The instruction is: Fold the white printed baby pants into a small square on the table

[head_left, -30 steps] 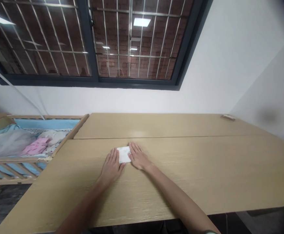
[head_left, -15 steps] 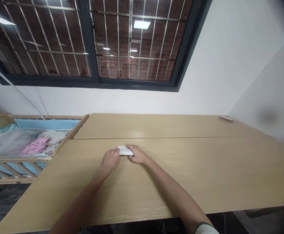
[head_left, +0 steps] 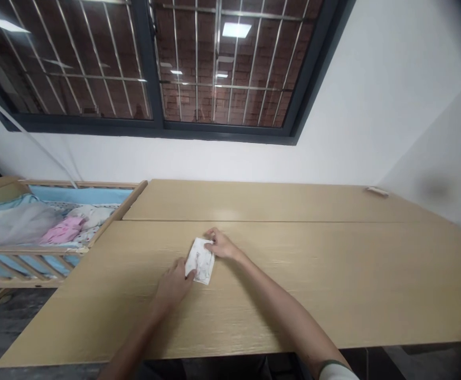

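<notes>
A small folded white cloth with a faint print [head_left: 200, 260] lies on the light wooden table [head_left: 333, 274], near its middle. My left hand [head_left: 172, 285] pinches the cloth's near left corner. My right hand [head_left: 221, 244] grips its far right corner with curled fingers. The cloth is turned at an angle between the two hands.
A wooden baby cot [head_left: 48, 232] with blue lining, a grey net and pink clothing stands against the table's left edge. A barred window [head_left: 151, 68] sits in the white wall behind. A small flat object [head_left: 376, 191] rests at the table's far right corner.
Both hands lay flat beside the cloth, then closed on it. The cloth has turned at an angle and shifted a little nearer, the left hand drawing back.
</notes>
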Motion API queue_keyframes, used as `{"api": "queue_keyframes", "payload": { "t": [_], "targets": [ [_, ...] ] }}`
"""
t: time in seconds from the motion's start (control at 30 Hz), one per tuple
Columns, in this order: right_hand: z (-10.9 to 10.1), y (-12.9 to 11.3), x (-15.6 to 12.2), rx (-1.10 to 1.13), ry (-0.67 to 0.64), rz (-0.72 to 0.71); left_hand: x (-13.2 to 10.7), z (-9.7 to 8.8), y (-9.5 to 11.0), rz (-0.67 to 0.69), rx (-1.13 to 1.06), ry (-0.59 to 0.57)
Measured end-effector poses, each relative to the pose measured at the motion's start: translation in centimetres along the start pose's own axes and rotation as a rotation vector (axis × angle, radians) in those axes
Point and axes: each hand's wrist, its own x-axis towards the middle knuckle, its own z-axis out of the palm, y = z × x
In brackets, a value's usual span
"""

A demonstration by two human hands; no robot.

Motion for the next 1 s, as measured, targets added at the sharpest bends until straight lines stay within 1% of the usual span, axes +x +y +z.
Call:
{"api": "queue_keyframes", "payload": {
  "t": [0.07, 0.17, 0.23, 0.3, 0.37, 0.43, 0.5, 0.57, 0.63, 0.7, 0.83, 0.9, 1.0],
  "targets": [
    [0.9, 0.5, 0.6, -0.041, 0.021, -0.012, -0.3, 0.6, 0.5, -0.021, 0.065, 0.02],
    [1.5, 0.8, 1.5, -0.095, 0.046, -0.062, -0.5, 0.6, 1.5, -0.018, 0.138, 0.087],
    [1.4, 0.7, 1.9, -0.127, 0.053, -0.103, -0.7, 0.5, 2.3, 0.019, 0.202, 0.149],
    [1.1, 0.7, 2.2, -0.158, 0.06, -0.136, -1.2, 0.7, 3.1, 0.095, 0.265, 0.202],
    [0.8, 0.6, 2.2, -0.188, 0.078, -0.162, -2.1, 1.3, 3.7, 0.174, 0.308, 0.235],
    [0.5, 0.3, 1.9, -0.23, 0.114, -0.195, -3.0, 2.4, 4.1, 0.213, 0.342, 0.263],
    [0.3, -0.2, 1.5, -0.277, 0.15, -0.224, -3.8, 3.6, 4.0, 0.228, 0.37, 0.279],
    [0.1, -0.8, 1.0, -0.315, 0.154, -0.237, -4.2, 4.5, 3.6, 0.24, 0.391, 0.277],
    [0.0, -1.4, 0.4, -0.336, 0.109, -0.238, -4.3, 5.1, 3.1, 0.248, 0.406, 0.273],
    [-0.1, -1.9, -0.1, -0.359, 0.038, -0.243, -4.2, 5.2, 2.9, 0.254, 0.418, 0.275],
    [0.1, -3.0, -1.3, -0.434, -0.06, -0.285, -4.1, 5.1, 3.2, 0.256, 0.442, 0.308],
    [0.3, -3.9, -2.1, -0.473, -0.126, -0.371, -4.1, 5.2, 3.3, 0.246, 0.456, 0.328],
    [1.1, -5.2, -3.5, -0.474, -0.311, -0.545, -4.2, 5.6, 2.9, 0.285, 0.451, 0.336]
  ]
}}
